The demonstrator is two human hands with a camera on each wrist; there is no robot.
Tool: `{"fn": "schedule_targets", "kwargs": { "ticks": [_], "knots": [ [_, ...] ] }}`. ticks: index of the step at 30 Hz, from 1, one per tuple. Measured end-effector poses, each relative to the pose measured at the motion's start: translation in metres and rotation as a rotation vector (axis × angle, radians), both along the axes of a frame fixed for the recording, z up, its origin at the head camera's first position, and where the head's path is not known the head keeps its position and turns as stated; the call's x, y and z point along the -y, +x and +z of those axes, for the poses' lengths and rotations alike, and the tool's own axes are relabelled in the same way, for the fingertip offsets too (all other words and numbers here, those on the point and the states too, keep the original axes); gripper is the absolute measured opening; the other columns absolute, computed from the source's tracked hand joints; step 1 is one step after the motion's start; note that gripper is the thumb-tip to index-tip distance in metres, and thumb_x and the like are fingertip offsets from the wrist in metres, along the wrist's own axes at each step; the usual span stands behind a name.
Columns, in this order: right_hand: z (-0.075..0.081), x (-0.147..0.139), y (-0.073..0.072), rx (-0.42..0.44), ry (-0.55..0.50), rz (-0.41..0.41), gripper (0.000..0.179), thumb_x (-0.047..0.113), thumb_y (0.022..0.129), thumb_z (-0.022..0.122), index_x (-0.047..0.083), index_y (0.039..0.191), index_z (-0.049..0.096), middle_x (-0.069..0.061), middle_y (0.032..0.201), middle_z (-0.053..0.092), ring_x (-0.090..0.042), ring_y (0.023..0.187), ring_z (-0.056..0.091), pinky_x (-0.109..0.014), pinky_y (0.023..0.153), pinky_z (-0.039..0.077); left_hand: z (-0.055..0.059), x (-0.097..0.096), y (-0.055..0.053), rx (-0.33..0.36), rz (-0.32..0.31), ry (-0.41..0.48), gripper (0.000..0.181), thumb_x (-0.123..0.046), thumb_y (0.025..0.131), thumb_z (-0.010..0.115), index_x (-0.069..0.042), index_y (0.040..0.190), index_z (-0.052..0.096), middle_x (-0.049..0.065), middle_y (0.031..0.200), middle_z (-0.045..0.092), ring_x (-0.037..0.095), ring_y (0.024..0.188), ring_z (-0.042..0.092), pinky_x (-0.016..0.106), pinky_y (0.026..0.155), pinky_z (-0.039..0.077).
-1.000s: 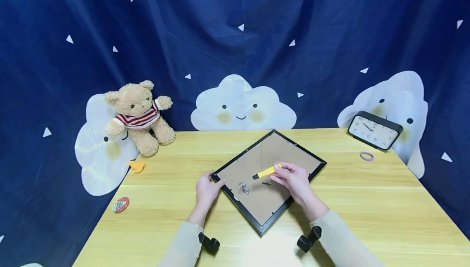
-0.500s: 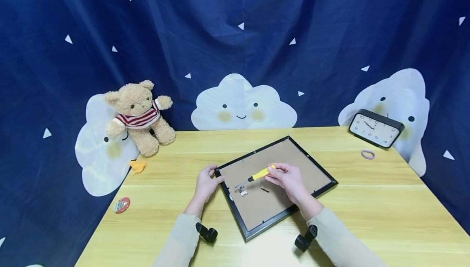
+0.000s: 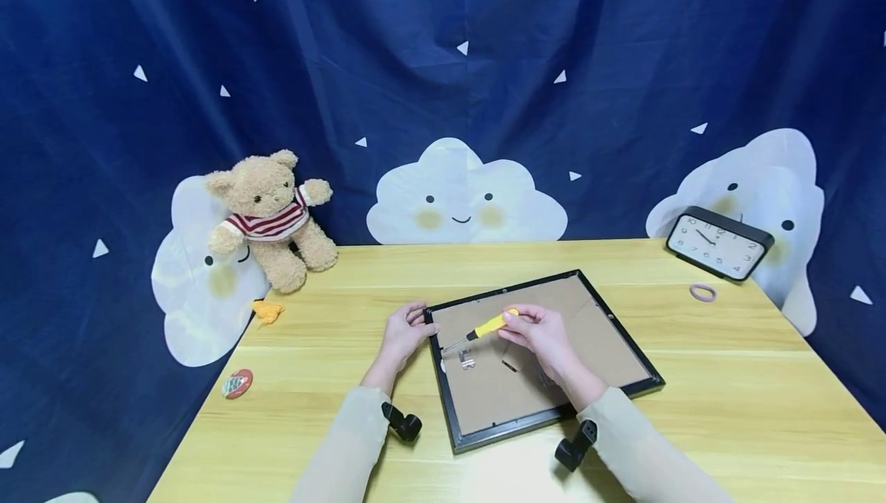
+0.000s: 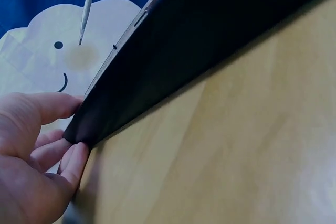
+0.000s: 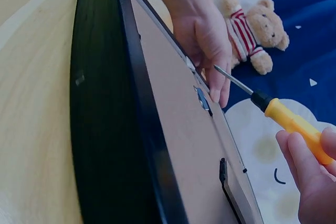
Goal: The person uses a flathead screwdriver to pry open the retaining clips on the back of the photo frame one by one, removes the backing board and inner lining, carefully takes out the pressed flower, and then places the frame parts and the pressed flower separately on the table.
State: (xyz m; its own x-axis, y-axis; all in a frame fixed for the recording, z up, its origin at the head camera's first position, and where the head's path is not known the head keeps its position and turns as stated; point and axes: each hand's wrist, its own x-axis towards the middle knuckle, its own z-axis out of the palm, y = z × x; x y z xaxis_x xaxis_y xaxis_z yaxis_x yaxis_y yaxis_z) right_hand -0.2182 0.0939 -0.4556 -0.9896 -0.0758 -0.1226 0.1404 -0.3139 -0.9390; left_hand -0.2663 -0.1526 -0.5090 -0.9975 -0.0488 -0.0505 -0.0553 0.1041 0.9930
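A black-edged picture frame (image 3: 450,409) lies with its brown backing board (image 3: 484,401) upward, turned at an angle on the wooden table. My left hand (image 3: 401,336) grips its far-left corner; in the left wrist view the thumb and fingers (image 4: 55,107) pinch that corner. Between the right hand's (image 3: 547,340) thumb and fingers is a yellow-handled screwdriver (image 3: 493,325). Its thin shaft (image 5: 235,81) points left over the board, its tip raised off the board in the right wrist view. A small metal hanger (image 3: 467,359) sits on the board near the left edge.
A teddy bear (image 3: 271,211) in a striped shirt sits at the back left, near an orange item (image 3: 267,311) and a round red badge (image 3: 238,384). At the back right stand a black clock (image 3: 720,243) and a purple ring (image 3: 703,293). A blue curtain (image 3: 388,41) hangs behind.
The picture frame has turned clockwise and shifted right, its left corner still held by the left hand. The screwdriver tip has moved from over the hanger towards the frame's left edge.
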Motion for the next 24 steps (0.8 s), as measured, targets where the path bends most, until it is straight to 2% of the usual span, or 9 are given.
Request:
{"fn": "schedule_targets", "kwargs": {
  "ticks": [5, 13, 19, 24],
  "knots": [
    [0.001, -0.003, -0.002, 0.005, 0.0, -0.014, 0.037, -0.007, 0.086, 0.058, -0.021, 0.118, 0.046, -0.014, 0.088, 0.068, -0.021, 0.077, 0.068, -0.032, 0.077, 0.055, -0.001, -0.004, -0.006, 0.03, 0.008, 0.023, 0.064, 0.008, 0.069, 0.075, 0.008, 0.127, 0.047, 0.024, 0.122, 0.052, 0.035, 0.113, 0.052, 0.031, 0.089, 0.049],
    [0.0, -0.008, -0.007, 0.005, 0.011, -0.024, 0.035, -0.006, 0.086, 0.059, -0.02, 0.116, 0.047, -0.014, 0.09, 0.067, -0.022, 0.078, 0.067, -0.031, 0.079, 0.054, -0.001, -0.003, -0.006, 0.05, 0.004, 0.036, 0.058, 0.005, 0.069, 0.077, 0.006, 0.121, 0.052, 0.022, 0.118, 0.056, 0.032, 0.109, 0.055, 0.03, 0.087, 0.051],
    [-0.004, -0.007, -0.009, 0.028, 0.02, -0.036, 0.036, -0.009, 0.086, 0.057, -0.021, 0.118, 0.046, -0.019, 0.094, 0.065, -0.024, 0.082, 0.067, -0.031, 0.08, 0.054, -0.002, -0.004, -0.008, 0.022, -0.021, 0.033, 0.056, 0.004, 0.069, 0.077, 0.006, 0.12, 0.054, 0.021, 0.117, 0.057, 0.032, 0.109, 0.055, 0.031, 0.09, 0.049],
    [-0.009, -0.004, -0.011, 0.047, 0.038, -0.052, 0.032, -0.011, 0.084, 0.057, -0.019, 0.114, 0.049, -0.022, 0.095, 0.065, -0.025, 0.083, 0.067, -0.031, 0.079, 0.054, -0.001, -0.008, -0.005, 0.009, -0.042, 0.017, 0.055, 0.001, 0.072, 0.076, 0.005, 0.122, 0.053, 0.02, 0.121, 0.056, 0.03, 0.113, 0.053, 0.034, 0.096, 0.045]
  ]
}}
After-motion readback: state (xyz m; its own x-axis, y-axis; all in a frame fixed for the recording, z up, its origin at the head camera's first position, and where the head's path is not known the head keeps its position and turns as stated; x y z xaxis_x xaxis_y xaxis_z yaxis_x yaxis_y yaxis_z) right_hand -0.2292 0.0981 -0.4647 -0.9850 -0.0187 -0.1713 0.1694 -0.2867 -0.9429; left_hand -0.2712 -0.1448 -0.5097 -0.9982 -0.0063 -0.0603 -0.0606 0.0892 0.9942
